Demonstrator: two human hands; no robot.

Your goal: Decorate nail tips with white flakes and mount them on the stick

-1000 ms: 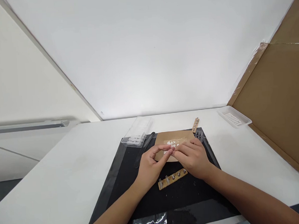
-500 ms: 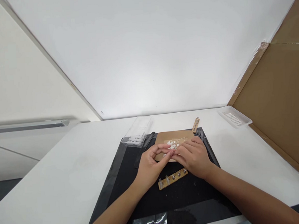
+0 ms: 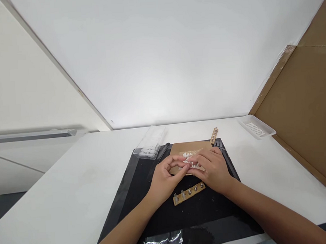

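My left hand [image 3: 164, 179] and my right hand [image 3: 213, 169] meet fingertip to fingertip above a brown card [image 3: 192, 148] on a black mat [image 3: 201, 211]. Both pinch something tiny where they touch; I cannot make out what it is. A small heap of white bits [image 3: 187, 157] lies on the card just beyond the fingertips. Close in front of my hands lies a brown strip [image 3: 188, 193] with several small clear pieces standing on it.
A clear plastic box [image 3: 150, 143] holding white pieces stands at the mat's far left, with a dark slim tool [image 3: 157, 162] beside it. A second brown strip [image 3: 214, 135] lies beyond the card. A white tray [image 3: 256, 126] sits far right by a cardboard panel [image 3: 308, 105].
My hands have stayed together over the card, shifting only slightly; the view has moved a little.
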